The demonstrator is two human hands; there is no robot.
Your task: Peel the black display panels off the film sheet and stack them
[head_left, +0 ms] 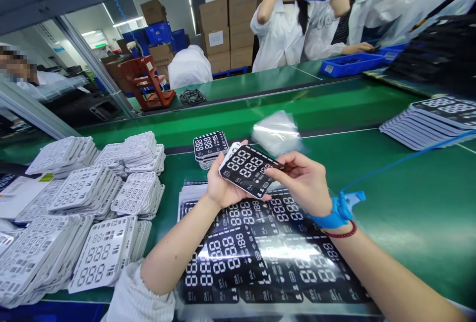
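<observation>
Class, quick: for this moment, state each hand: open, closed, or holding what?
Left hand: holding a black digit-display panel, cradling its lower edge.
Right hand: holding the same panel, pinching its right end between the fingers.

My green-matted workbench point(401, 233), stacked white display panels point(104, 252), overlapping black display sheets point(230, 262), stacked black panels point(442, 114), clear plastic bag point(275, 133)

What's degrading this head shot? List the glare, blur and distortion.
Head view: glare whitens the glossy black display sheet and the clear plastic bag; wide-angle distortion bows the green bench edges; the black display panel held up stays sharp.
</observation>
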